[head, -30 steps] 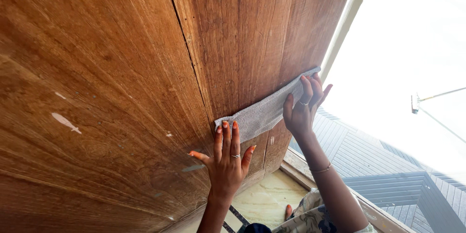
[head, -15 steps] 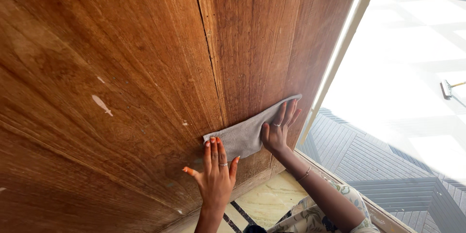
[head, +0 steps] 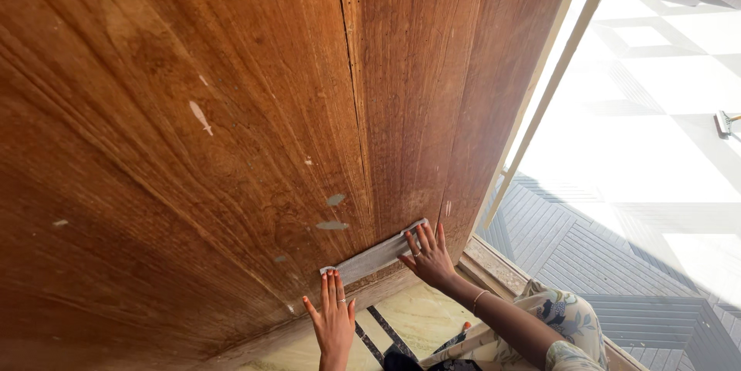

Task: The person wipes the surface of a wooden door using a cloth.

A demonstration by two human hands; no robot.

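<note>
A tall brown wooden door (head: 231, 108) fills most of the view. A grey cloth (head: 374, 254) lies flat against its lower part, near the bottom edge. My left hand (head: 333, 317) presses the cloth's left end against the wood with its fingers spread. My right hand (head: 427, 254) presses the cloth's right end, palm flat, a ring on one finger and a thin bracelet on the wrist. Pale smudges (head: 332, 224) mark the wood just above the cloth.
A white door frame (head: 552, 85) runs along the door's right edge. Beyond it lies a sunlit tiled floor (head: 656, 108) and a grey ribbed mat (head: 571, 247). A broom head (head: 724, 122) rests at the far right. Marble floor (head: 421, 317) shows below.
Both hands have slid the cloth down the door, from mid-height to near its bottom edge. The view has tilted downwards with them.
</note>
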